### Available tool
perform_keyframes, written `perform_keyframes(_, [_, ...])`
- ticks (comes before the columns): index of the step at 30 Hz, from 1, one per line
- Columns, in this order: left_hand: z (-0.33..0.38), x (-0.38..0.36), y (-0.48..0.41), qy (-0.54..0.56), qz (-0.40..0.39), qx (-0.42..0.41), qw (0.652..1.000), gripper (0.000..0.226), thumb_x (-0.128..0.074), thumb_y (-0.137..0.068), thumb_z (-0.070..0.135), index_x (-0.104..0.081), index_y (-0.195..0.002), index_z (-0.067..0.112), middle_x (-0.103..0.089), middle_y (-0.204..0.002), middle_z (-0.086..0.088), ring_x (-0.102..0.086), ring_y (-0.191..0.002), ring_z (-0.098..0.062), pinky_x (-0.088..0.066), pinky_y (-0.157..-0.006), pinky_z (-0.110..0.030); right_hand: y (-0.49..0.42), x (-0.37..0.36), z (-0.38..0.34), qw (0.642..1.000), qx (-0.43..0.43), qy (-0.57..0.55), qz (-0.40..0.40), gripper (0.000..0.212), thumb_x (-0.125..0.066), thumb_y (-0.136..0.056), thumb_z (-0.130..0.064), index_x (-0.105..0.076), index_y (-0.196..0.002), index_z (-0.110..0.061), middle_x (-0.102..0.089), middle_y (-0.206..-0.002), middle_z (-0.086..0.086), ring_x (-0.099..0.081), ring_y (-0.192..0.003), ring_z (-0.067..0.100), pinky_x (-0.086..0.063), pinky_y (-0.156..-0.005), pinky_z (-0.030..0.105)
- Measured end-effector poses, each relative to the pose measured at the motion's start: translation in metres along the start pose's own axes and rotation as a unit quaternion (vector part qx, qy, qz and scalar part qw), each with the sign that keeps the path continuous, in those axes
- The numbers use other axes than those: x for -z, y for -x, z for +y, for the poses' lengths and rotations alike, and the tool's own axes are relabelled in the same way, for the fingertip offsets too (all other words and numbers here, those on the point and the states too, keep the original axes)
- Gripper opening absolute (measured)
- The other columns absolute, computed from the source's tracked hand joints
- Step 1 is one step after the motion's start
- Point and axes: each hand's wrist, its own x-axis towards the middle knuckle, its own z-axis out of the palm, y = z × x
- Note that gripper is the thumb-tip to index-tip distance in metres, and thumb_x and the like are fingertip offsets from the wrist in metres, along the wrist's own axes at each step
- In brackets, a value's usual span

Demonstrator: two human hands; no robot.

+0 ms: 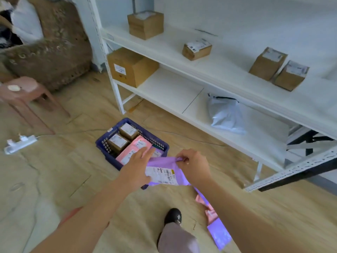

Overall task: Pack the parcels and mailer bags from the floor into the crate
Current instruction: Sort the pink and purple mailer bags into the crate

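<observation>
Holding the purple mailer bag (165, 171) over the crate (107, 143) at its near edge, right hand (192, 166) pinching its top, left hand (137, 166) flat-fingered at its side, we lower it flat onto the pink mailer (135, 147).

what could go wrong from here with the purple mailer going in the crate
The right hand pinches only the top edge of the purple mailer, so it might slip or fold short of the crate. The crate holds two boxes and a pink mailer, so it may perch loosely on top. On the floor, loose mailers lie near the shoe and could get stepped on.
</observation>
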Motion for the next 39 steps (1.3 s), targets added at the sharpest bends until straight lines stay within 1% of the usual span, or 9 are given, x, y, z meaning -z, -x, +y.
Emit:
perform_keyframes(4, [-0.027,0.010,-0.027,-0.002,0.003,0.012,1.000,0.074,-0.062,-0.086,0.021,-0.020,-0.147,0.025,-0.024,-0.151,0.005,-0.023,-0.139,-0.017,-0.039,-0.104,-0.037,-0.044,-0.019,-0.026,0.999,0.027,0.005,-0.030,0.021,-0.054,-0.084,-0.013,-0.072,-0.091,-0.021,-0.061,-0.079,-0.006,-0.054,-0.079,0.017,-0.034,-0.062,0.021])
perform_keyframes(7, [-0.054,0.028,-0.074,-0.012,0.024,0.038,0.999,0.043,-0.054,-0.092,0.023,-0.042,-0.132,0.016,-0.046,-0.133,0.000,-0.042,-0.125,-0.017,-0.042,-0.096,-0.030,-0.103,-0.041,-0.046,0.998,0.038,-0.028,-0.034,0.021,-0.055,-0.084,-0.010,-0.073,-0.089,-0.019,-0.048,-0.065,-0.019,-0.049,-0.074,0.012,-0.032,-0.053,0.007])
perform_keyframes(12, [-0.099,0.061,-0.153,0.040,0.020,0.114,0.993,0.023,-0.044,-0.098,0.026,-0.054,-0.112,0.011,-0.064,-0.109,-0.006,-0.059,-0.100,-0.022,-0.043,-0.079,-0.030,-0.193,-0.069,-0.071,0.996,0.016,-0.077,-0.051,0.017,-0.058,-0.083,-0.009,-0.073,-0.086,-0.017,-0.049,-0.064,-0.022,-0.046,-0.060,-0.002,-0.031,-0.055,0.004])
perform_keyframes(17, [-0.139,0.079,-0.212,0.056,0.008,0.134,0.989,0.015,-0.041,-0.100,0.023,-0.048,-0.102,0.010,-0.063,-0.102,-0.010,-0.059,-0.098,-0.028,-0.034,-0.069,-0.029,-0.262,-0.091,-0.081,0.989,-0.068,-0.129,-0.019,0.026,-0.061,-0.086,-0.013,-0.062,-0.109,-0.025,-0.057,-0.092,-0.015,-0.051,-0.082,0.006,-0.038,-0.067,0.016])
perform_keyframes(21, [-0.176,0.082,-0.253,0.102,0.011,0.172,0.980,0.030,-0.043,-0.099,0.021,-0.033,-0.071,0.018,-0.046,-0.069,-0.001,-0.053,-0.082,-0.031,-0.028,-0.064,-0.030,-0.305,-0.120,-0.068,0.979,-0.155,-0.127,-0.030,0.045,-0.060,-0.085,-0.016,-0.049,-0.129,-0.022,-0.053,-0.120,0.001,-0.051,-0.090,0.015,-0.041,-0.077,0.026])
perform_keyframes(28, [-0.235,0.073,-0.332,0.175,-0.031,0.206,0.962,0.033,-0.044,-0.096,0.019,-0.032,-0.065,0.017,-0.041,-0.063,-0.001,-0.041,-0.060,-0.019,-0.026,-0.053,-0.031,-0.352,-0.184,-0.035,0.938,-0.286,-0.144,-0.132,0.042,-0.061,-0.075,-0.017,-0.050,-0.115,-0.021,-0.057,-0.093,0.002,-0.053,-0.081,0.021,-0.044,-0.068,0.031])
perform_keyframes(33, [-0.285,0.050,-0.393,0.165,-0.083,0.211,0.960,0.030,-0.045,-0.095,0.020,-0.036,-0.067,0.012,-0.044,-0.066,-0.004,-0.043,-0.062,-0.021,-0.027,-0.053,-0.031,-0.378,-0.254,-0.023,0.894,-0.379,-0.190,-0.148,0.057,-0.063,-0.083,-0.016,-0.041,-0.136,-0.015,-0.058,-0.084,-0.003,-0.055,-0.079,0.018,-0.041,-0.069,0.025])
perform_keyframes(37, [-0.327,0.010,-0.437,0.136,-0.120,0.192,0.965,0.033,-0.043,-0.097,0.021,-0.034,-0.066,0.015,-0.042,-0.065,-0.001,-0.038,-0.056,-0.011,-0.025,-0.049,-0.021,-0.400,-0.322,-0.009,0.851,-0.425,-0.261,-0.164,0.048,-0.061,-0.086,-0.007,-0.044,-0.130,-0.011,-0.055,-0.072,-0.002,-0.047,-0.039,0.000,-0.035,-0.044,0.013])
perform_keyframes(39, [-0.341,-0.011,-0.448,0.147,-0.134,0.189,0.962,0.034,-0.042,-0.098,0.020,-0.034,-0.065,0.016,-0.042,-0.065,0.000,-0.040,-0.057,-0.013,-0.026,-0.048,-0.023,-0.406,-0.353,0.000,0.836,-0.446,-0.278,-0.160,0.044,-0.059,-0.086,-0.004,-0.046,-0.129,-0.006,-0.054,-0.076,0.000,-0.047,-0.040,-0.002,-0.034,-0.040,0.011])
